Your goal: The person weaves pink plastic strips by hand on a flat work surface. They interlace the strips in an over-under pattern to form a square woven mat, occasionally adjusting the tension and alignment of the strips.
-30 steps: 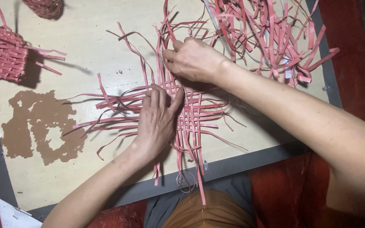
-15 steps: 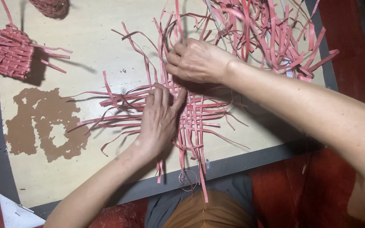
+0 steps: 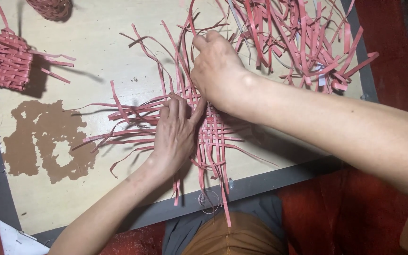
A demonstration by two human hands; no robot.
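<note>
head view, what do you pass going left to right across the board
small woven piece → brown worn patch → left hand pressing the woven mat → right hand pinching a strip → loose pile of pink strips → grey board edge

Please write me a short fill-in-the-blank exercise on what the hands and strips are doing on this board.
1. The left hand lies flat on the half-woven ____ mat.
2. The right hand pinches a strip at the mat's ____ edge.
3. The pile of loose strips lies in the board's far ____ corner.
4. The brown patch on the board lies to the ____ of the mat.

Missing words: pink; far; right; left
</note>
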